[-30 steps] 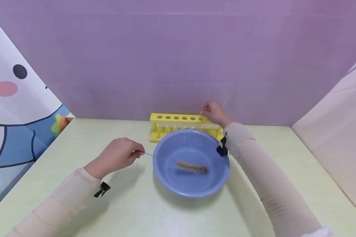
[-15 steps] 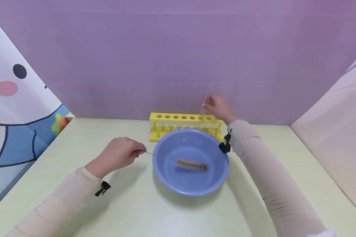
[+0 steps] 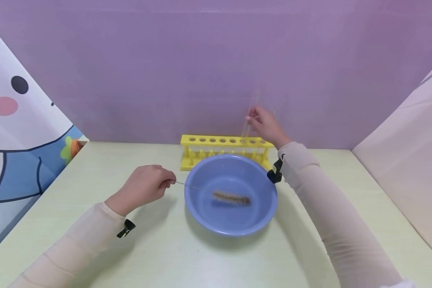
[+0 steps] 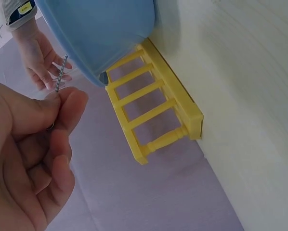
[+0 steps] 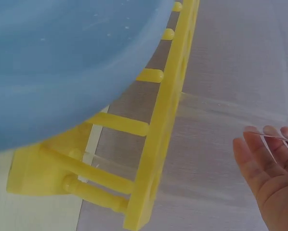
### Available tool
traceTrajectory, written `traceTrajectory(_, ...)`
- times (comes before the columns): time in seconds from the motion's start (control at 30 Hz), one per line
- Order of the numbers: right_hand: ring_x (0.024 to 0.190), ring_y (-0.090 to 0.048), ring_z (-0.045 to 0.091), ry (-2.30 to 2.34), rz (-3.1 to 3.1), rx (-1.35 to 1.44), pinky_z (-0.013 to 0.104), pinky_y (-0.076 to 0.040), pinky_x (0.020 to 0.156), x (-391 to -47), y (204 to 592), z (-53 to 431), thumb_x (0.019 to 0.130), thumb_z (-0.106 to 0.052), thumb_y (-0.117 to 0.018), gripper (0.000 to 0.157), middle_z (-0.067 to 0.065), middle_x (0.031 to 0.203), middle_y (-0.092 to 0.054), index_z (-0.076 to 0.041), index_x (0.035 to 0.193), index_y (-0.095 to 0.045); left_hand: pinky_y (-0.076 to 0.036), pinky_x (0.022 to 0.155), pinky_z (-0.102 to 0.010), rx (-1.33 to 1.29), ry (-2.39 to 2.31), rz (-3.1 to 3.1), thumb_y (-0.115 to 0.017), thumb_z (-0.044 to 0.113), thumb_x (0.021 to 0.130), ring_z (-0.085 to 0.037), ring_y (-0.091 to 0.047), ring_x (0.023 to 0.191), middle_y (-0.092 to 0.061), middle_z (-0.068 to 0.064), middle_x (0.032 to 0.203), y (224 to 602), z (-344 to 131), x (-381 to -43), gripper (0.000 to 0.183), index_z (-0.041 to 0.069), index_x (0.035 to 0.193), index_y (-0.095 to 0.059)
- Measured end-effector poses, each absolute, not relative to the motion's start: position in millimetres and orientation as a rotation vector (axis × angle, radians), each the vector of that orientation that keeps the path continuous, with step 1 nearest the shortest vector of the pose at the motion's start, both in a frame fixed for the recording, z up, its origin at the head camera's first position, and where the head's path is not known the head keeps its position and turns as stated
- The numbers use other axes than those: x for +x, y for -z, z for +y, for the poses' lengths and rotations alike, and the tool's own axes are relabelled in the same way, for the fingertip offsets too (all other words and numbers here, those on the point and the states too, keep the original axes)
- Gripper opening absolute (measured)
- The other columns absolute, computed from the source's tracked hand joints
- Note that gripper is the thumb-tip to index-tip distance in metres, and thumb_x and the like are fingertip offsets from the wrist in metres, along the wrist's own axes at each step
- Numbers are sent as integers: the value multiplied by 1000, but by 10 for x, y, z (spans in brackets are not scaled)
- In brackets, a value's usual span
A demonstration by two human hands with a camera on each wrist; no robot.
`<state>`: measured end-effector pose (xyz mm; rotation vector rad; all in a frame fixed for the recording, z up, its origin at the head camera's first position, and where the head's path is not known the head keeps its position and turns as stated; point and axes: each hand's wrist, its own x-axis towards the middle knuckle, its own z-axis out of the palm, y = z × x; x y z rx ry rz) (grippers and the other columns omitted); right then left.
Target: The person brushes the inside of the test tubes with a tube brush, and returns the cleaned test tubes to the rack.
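Between thumb and fingers, my left hand (image 3: 144, 185) pinches the twisted wire handle (image 4: 61, 73) of a test tube brush. Its brown bristle head (image 3: 231, 197) lies inside the blue basin (image 3: 234, 232). Behind the basin stands a yellow test tube rack (image 3: 197, 140). Above the right part of this rack, my right hand (image 3: 269, 127) holds a clear test tube (image 3: 245, 130) near its middle. The tube leans slightly, its lower end at a hole of the rack. Another clear tube (image 5: 202, 192) shows faintly at the rack's end in the right wrist view.
The basin stands close in front of the rack and hides part of its base. A purple backdrop (image 3: 216, 72) rises right behind the pale tabletop (image 3: 158, 248). Small droplets show in the basin in the right wrist view.
My right hand has risen with the test tube, drawing it upward from the rack. My left hand and the brush have barely moved.
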<state>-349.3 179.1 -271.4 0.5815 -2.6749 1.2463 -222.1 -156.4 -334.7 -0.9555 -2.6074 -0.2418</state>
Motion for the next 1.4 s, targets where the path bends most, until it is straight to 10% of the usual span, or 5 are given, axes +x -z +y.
traceTrajectory(1.03,99,-54,35,-1095,-2804,821,44,-53,79,-2998,2733,2104,99,-19,-47,43,20,119,-52,-3,138,-40,-47,52,-25,-939,293,-2420,-64,-12,68,-11,-62,63,-68,5,71,3398,-1602,-2176,29,11,82,-74)
traceTrajectory(1.4,91,-55,24,-888,-2746,889,36,-48,73,-2740,2988,2410,95,-9,-53,34,11,97,-55,2,127,-50,-43,45,-24,-979,314,-2176,-58,-16,64,-15,-62,62,-68,2,71,3421,-1653,-2191,35,10,82,-73)
